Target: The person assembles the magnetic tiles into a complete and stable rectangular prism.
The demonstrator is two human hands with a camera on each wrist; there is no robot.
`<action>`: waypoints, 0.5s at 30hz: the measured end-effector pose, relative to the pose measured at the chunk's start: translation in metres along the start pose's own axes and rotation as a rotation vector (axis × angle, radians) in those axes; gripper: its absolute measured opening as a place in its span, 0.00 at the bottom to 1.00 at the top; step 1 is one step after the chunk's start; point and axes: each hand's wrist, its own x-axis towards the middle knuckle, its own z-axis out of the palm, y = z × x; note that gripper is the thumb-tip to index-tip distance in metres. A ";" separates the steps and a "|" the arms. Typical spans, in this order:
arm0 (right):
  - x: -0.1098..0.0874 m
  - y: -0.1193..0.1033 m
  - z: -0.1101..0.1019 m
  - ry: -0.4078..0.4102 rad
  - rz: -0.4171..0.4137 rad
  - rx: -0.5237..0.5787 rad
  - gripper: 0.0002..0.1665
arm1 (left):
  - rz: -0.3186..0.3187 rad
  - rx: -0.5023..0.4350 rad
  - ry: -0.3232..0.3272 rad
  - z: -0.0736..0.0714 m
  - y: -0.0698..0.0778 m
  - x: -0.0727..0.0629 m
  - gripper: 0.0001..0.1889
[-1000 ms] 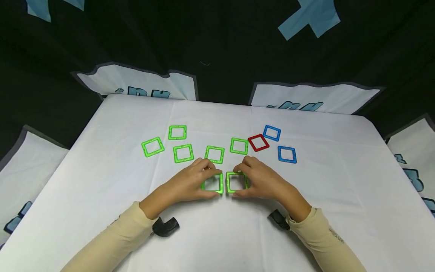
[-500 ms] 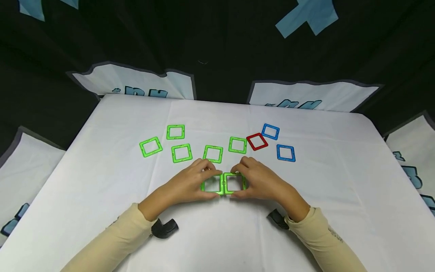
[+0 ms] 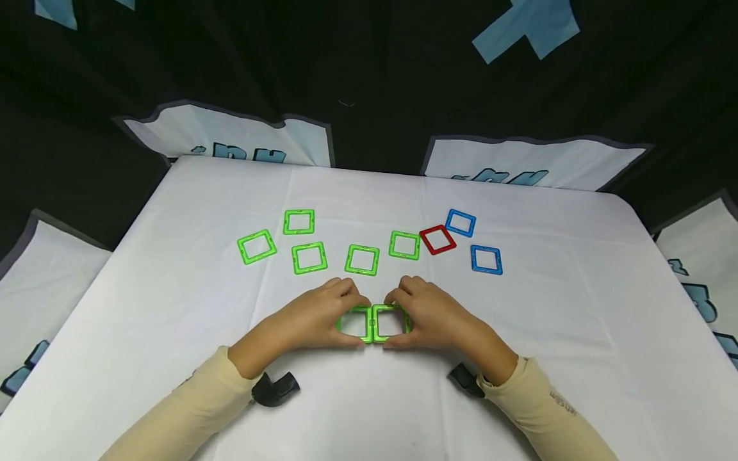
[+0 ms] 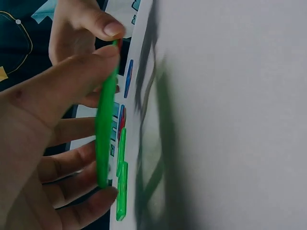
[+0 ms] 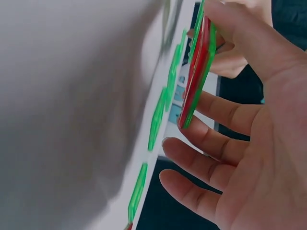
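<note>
My left hand (image 3: 319, 315) pinches a green square magnetic tile (image 3: 369, 325) between thumb and fingers, as the left wrist view also shows along the tile's edge (image 4: 104, 129). Opposite it, my right hand (image 3: 435, 317) grips another green square tile (image 3: 376, 324) by its near and far edges. The two open-framed tiles meet side to side. From the right wrist view, a red tile (image 5: 195, 76) lies flat against the green one in the right hand, largely hidden from the head view. Shadows on the cloth show both held tiles raised above the table.
Beyond the hands, several green tiles (image 3: 362, 260) lie flat on the white cloth (image 3: 369, 410). A red tile (image 3: 438, 239) sits at the right between a green tile (image 3: 405, 245) and a blue tile (image 3: 460, 223). Another blue tile (image 3: 487, 259) lies nearer.
The right hand moved left until its tile met the left hand's tile edge to edge. Both hands then shifted together toward the body and slightly left. The loose tiles stayed in place.
</note>
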 end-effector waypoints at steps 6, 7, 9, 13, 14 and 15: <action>0.001 -0.010 0.009 -0.003 -0.025 -0.025 0.33 | -0.024 0.018 -0.072 0.000 -0.001 -0.010 0.27; 0.002 -0.012 0.010 -0.005 -0.026 -0.030 0.33 | -0.026 0.020 -0.077 0.001 -0.002 -0.011 0.28; 0.003 -0.015 0.013 -0.011 -0.028 -0.048 0.34 | -0.029 0.029 -0.082 0.002 -0.002 -0.013 0.28; 0.004 -0.020 0.017 -0.048 -0.016 -0.074 0.34 | -0.020 0.058 -0.080 0.005 -0.004 -0.018 0.29; 0.005 -0.022 0.017 -0.059 -0.009 -0.077 0.34 | -0.014 0.068 -0.073 0.006 -0.004 -0.019 0.29; 0.005 -0.023 0.017 -0.070 0.000 -0.078 0.34 | -0.007 0.076 -0.066 0.006 -0.004 -0.019 0.29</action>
